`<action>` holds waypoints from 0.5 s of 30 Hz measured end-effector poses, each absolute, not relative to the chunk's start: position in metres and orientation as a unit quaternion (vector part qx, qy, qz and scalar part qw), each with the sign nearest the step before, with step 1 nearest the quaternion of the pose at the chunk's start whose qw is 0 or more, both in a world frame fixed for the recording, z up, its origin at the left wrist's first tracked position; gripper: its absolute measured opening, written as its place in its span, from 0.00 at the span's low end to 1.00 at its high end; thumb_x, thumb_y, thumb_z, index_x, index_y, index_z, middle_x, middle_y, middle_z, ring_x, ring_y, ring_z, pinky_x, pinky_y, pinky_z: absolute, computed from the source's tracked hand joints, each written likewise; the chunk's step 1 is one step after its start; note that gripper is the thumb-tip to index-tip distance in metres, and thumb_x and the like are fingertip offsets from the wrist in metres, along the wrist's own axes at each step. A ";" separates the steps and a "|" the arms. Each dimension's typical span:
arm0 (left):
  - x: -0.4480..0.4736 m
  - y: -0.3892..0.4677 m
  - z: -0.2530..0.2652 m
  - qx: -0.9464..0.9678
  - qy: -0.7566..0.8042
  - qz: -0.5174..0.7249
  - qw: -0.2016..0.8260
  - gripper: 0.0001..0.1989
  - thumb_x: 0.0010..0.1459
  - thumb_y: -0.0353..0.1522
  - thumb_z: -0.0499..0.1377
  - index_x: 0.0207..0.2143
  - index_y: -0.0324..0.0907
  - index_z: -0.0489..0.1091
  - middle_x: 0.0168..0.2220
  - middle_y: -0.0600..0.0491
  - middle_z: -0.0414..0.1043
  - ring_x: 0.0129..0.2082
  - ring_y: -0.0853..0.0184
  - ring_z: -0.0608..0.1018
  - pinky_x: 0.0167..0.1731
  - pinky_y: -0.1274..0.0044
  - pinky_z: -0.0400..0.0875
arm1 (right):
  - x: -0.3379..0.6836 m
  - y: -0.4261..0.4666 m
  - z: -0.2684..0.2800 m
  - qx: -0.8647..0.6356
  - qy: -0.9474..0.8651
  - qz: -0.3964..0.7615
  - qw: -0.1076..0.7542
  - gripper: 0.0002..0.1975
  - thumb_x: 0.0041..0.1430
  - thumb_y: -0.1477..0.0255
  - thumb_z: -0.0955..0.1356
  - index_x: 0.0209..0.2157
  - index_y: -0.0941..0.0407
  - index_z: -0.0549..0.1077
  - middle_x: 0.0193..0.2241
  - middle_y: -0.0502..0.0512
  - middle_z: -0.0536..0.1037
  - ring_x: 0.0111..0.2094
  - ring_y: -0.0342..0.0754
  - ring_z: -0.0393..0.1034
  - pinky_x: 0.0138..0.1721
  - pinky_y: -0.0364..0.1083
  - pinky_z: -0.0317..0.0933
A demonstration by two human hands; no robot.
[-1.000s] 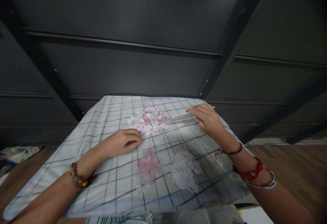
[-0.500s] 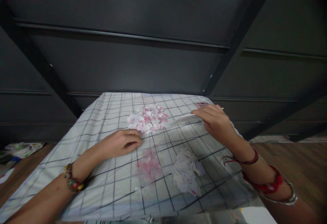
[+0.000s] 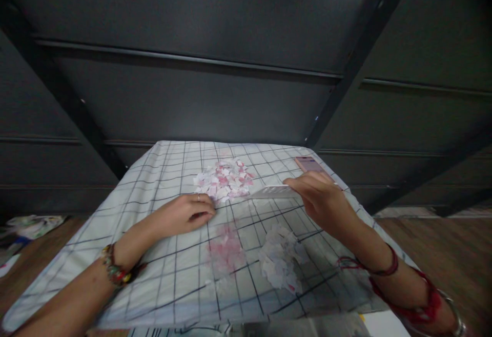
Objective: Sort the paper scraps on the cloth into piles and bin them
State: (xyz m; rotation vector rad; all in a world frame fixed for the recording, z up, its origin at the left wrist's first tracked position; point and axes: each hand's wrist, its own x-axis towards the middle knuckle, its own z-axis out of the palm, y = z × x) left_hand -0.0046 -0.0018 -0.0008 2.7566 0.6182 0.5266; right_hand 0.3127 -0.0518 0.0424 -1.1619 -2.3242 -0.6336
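Note:
My left hand rests on the checked cloth with its fingers curled and the fingertips drawn together at the lower left edge of a pile of torn white and pink paper scraps. Whatever may lie between those fingertips is hidden. My right hand grips a thin white flat piece by its right end. Tilted low over the cloth, the piece points left, its tip at the pile's right edge. Nearer me lie a patch of pink scraps and a heap of white scraps.
A pink phone lies at the back right, partly behind my right hand. The white cloth with dark grid lines covers the table. Dark panels rise behind it. Assorted items lie on the floor at left.
My right hand has moved slightly down and left with the white piece, whose tip is now closer to the far pile. More of the phone shows. My left hand has stayed nearly still.

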 end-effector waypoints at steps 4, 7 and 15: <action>-0.006 -0.002 -0.002 0.952 0.213 0.177 0.129 0.12 0.63 0.30 0.48 0.34 0.40 0.70 0.35 0.51 0.72 0.34 0.70 0.75 0.37 0.80 0.68 | 0.317 -0.048 0.041 -0.453 -0.831 -0.225 0.232 0.18 0.52 0.87 0.58 0.38 0.57 0.71 0.28 0.55 0.74 0.33 0.49 0.64 0.36 0.47 0.56; -0.007 -0.002 -0.002 0.952 0.210 0.181 0.132 0.12 0.63 0.30 0.48 0.33 0.40 0.71 0.34 0.51 0.72 0.34 0.70 0.75 0.37 0.80 0.68 | 0.315 -0.044 0.036 -0.453 -0.831 -0.227 0.231 0.18 0.52 0.86 0.58 0.38 0.59 0.72 0.28 0.55 0.75 0.33 0.49 0.64 0.36 0.46 0.56; -0.006 -0.004 0.001 0.951 0.207 0.183 0.141 0.12 0.63 0.30 0.48 0.33 0.40 0.70 0.34 0.51 0.72 0.34 0.69 0.75 0.37 0.79 0.68 | 0.301 -0.053 0.039 -0.433 -0.850 -0.200 0.222 0.19 0.51 0.87 0.56 0.33 0.56 0.72 0.24 0.51 0.73 0.30 0.46 0.64 0.32 0.44 0.55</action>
